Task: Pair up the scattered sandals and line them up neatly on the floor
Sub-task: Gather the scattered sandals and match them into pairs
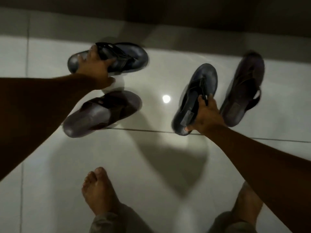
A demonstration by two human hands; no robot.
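Several dark sandals lie on a glossy white tiled floor. My left hand (96,68) grips the straps of a dark blue thong sandal (131,56) at upper left, toe pointing right. Below it a brown sandal (94,115) rests on the floor, untouched. My right hand (207,115) holds the strap and side of a second dark blue thong sandal (198,88), toe pointing away from me. Just right of it lies a second brown sandal (242,91), also pointing away. The picture is blurred by motion.
My bare feet (99,190) stand near the bottom, the right foot (247,202) partly under my forearm. A darker wall base or step (168,17) runs across the top. A lamp reflection (166,99) glints on the tiles between the sandals.
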